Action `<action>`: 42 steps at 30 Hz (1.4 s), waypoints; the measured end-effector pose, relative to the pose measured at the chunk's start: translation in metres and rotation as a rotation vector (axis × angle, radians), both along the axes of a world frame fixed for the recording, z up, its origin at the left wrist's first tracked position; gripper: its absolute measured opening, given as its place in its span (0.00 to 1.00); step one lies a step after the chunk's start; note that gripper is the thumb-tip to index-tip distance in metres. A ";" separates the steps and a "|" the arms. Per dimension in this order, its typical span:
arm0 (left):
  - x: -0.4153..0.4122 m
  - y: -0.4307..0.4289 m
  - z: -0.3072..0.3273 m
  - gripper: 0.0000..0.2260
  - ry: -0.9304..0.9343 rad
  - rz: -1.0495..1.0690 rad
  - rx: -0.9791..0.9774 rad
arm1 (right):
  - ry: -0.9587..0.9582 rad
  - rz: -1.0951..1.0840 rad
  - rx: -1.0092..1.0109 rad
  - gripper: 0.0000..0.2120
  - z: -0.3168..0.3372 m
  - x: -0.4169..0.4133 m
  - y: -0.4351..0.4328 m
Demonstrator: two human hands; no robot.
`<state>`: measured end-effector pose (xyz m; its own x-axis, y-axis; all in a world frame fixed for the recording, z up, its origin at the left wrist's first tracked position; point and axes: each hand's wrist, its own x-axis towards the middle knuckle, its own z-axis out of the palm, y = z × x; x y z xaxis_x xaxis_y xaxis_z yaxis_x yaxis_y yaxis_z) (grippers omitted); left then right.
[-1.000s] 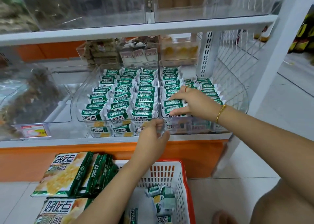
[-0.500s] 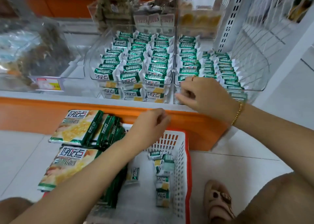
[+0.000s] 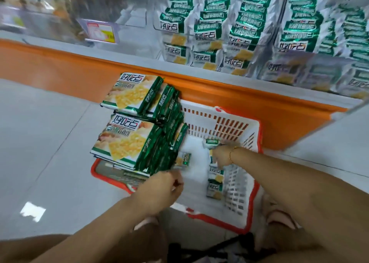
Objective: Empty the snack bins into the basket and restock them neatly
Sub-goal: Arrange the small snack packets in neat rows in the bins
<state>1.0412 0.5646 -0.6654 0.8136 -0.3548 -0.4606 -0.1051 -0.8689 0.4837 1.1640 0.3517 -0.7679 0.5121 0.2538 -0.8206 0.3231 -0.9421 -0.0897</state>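
My right hand [image 3: 220, 156] reaches a cracker packet [image 3: 210, 143] at the basket's [image 3: 219, 124] one o'clock, probably to restock. My left hand [image 3: 163, 186] hovers at six. I can't tell either grip through the blur.

The basket [image 3: 219, 123] has white walls with a pattern of slots, and its rim is red. The small packs [image 3: 214, 174] in it are green and white with some yellow. The large packs [image 3: 127, 143] have green edges and a yellow and cream front. The shelf edge [image 3: 239, 97] is orange, the floor [image 3: 50, 143] is pale grey, and the bracelet [image 3: 231, 155] is gold.
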 end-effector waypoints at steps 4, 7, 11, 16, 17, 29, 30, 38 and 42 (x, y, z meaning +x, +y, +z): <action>-0.016 0.021 -0.023 0.12 0.123 -0.075 0.198 | 0.085 0.022 -0.083 0.23 -0.034 -0.023 0.010; -0.016 0.029 -0.031 0.13 0.155 -0.117 0.224 | 0.051 -0.054 -0.124 0.23 -0.049 -0.032 0.013; -0.010 0.039 -0.037 0.14 0.150 -0.112 0.158 | 0.037 -0.167 -0.136 0.24 -0.070 -0.035 0.017; -0.008 0.045 -0.038 0.14 0.132 -0.109 0.097 | 0.086 -0.220 -0.147 0.15 -0.092 -0.040 0.017; -0.008 0.046 -0.038 0.13 0.126 -0.106 0.089 | 0.096 -0.215 -0.147 0.14 -0.095 -0.040 0.017; -0.008 0.045 -0.035 0.14 0.155 -0.090 0.092 | 0.417 -0.411 0.005 0.19 -0.082 -0.041 0.011; -0.008 0.045 -0.035 0.13 0.155 -0.086 0.089 | 0.457 -0.395 -0.021 0.18 -0.084 -0.045 0.013; -0.005 0.043 -0.029 0.13 0.186 -0.091 0.083 | 0.465 -0.440 -0.076 0.26 -0.087 -0.052 0.012; -0.002 0.040 -0.024 0.13 0.213 -0.094 0.094 | 0.473 -0.536 -0.021 0.28 -0.079 -0.053 0.014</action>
